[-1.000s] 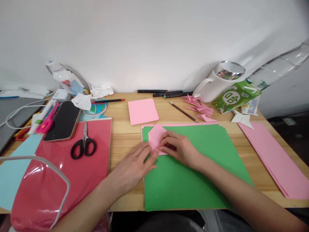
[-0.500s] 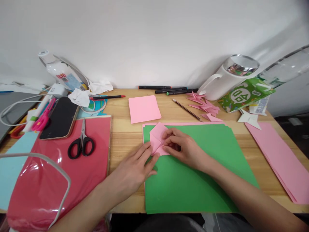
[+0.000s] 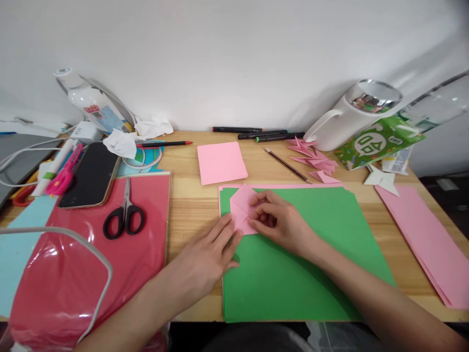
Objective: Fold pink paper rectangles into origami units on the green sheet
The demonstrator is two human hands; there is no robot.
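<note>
Pressing folded pink paper (image 3: pixel 240 208) with flattened left hand (image 3: pixel 205 253), probably pinching it in right hand (image 3: pixel 282 221), atop green paper (image 3: pixel 293 283) beneath hands.

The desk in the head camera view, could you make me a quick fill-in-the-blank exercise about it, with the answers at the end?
1. The left hand and the right hand both touch a small folded piece of paper coloured ____.
2. That piece lies on a large rectangular paper sheet coloured ____.
3. On the plastic-wrapped red paper lie black-handled metal ____.
4. The silver-rimmed white mug has its handle toward the picture's ____ edge.

Missing words: pink; green; scissors; left.
</note>
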